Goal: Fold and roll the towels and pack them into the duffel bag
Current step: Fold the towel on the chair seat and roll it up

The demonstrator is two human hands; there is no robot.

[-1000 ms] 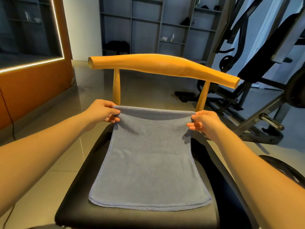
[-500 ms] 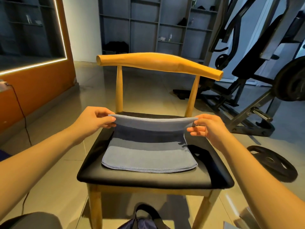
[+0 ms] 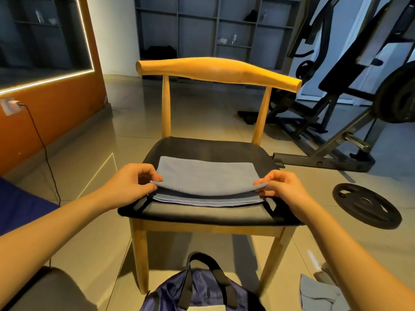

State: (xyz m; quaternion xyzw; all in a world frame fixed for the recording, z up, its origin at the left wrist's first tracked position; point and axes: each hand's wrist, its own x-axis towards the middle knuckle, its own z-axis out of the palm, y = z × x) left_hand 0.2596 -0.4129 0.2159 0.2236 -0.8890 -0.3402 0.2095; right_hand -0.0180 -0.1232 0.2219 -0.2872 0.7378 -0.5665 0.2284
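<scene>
A grey-blue towel (image 3: 205, 178) lies folded in half on the black seat of a wooden chair (image 3: 208, 149). My left hand (image 3: 132, 182) pinches the upper layer's near left corner. My right hand (image 3: 281, 186) pinches its near right corner. The upper layer's edge hangs just above the lower layer's hemmed near edge. A dark blue duffel bag (image 3: 199, 288) with black handles stands on the floor in front of the chair. Another grey towel (image 3: 318, 295) lies on the floor at the lower right, partly behind my right forearm.
A black weight plate (image 3: 366, 205) lies on the floor right of the chair. Gym machines (image 3: 350, 90) stand behind on the right. An orange wall with a socket and cable (image 3: 38, 135) runs along the left. A dark stool corner (image 3: 47, 288) sits at the lower left.
Both hands have carried the towel's far edge toward me over the seat, folding the towel in half. The view has pulled back, and the duffel bag now shows.
</scene>
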